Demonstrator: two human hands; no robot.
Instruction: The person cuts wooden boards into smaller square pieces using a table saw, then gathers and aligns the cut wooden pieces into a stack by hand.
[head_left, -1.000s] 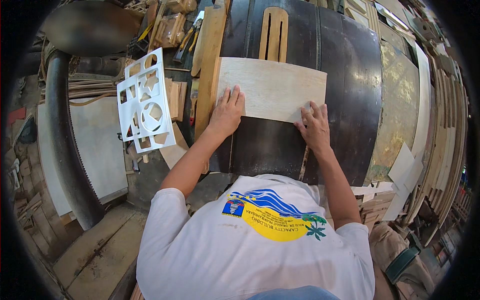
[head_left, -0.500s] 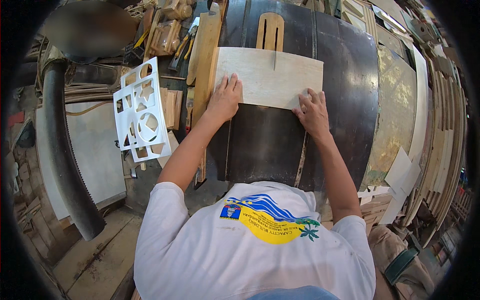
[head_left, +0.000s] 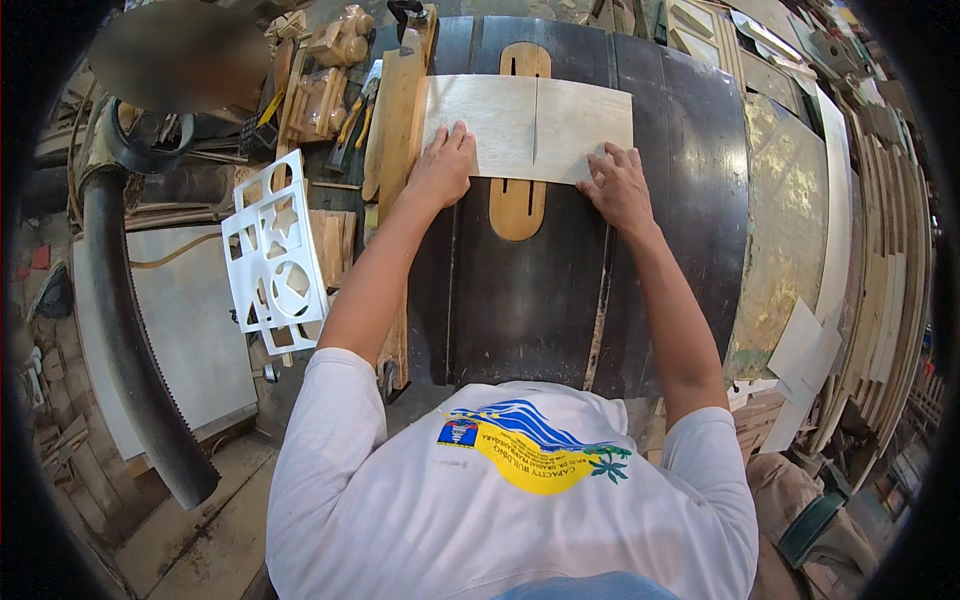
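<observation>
A thin pale plywood sheet [head_left: 500, 125] lies flat across the dark saw table [head_left: 525, 310], its left edge along a wooden fence [head_left: 400, 130]. A narrow dark line, the saw blade [head_left: 536, 125] and its kerf, runs through the sheet's middle from the far edge and stops short of the near edge. My left hand [head_left: 443, 165] holds the near left corner beside the fence, fingers on top. My right hand [head_left: 615, 185] grips the near right corner, fingers over the top and thumb at the edge. Under the sheet shows a rounded wooden insert [head_left: 517, 215] with slots.
White cut-out templates [head_left: 275, 255] stand left of the fence. Pliers [head_left: 355, 120] and wooden pieces [head_left: 320, 95] lie beyond them. A dark curved hose or pipe [head_left: 140, 340] runs down the far left. Long boards [head_left: 880, 270] are stacked along the right; a clamp [head_left: 405, 12] sits at the fence's far end.
Both hands have pushed the plywood sheet forward along the fence. The line through it reaches closer to the near edge, and the insert's near end has come into view.
</observation>
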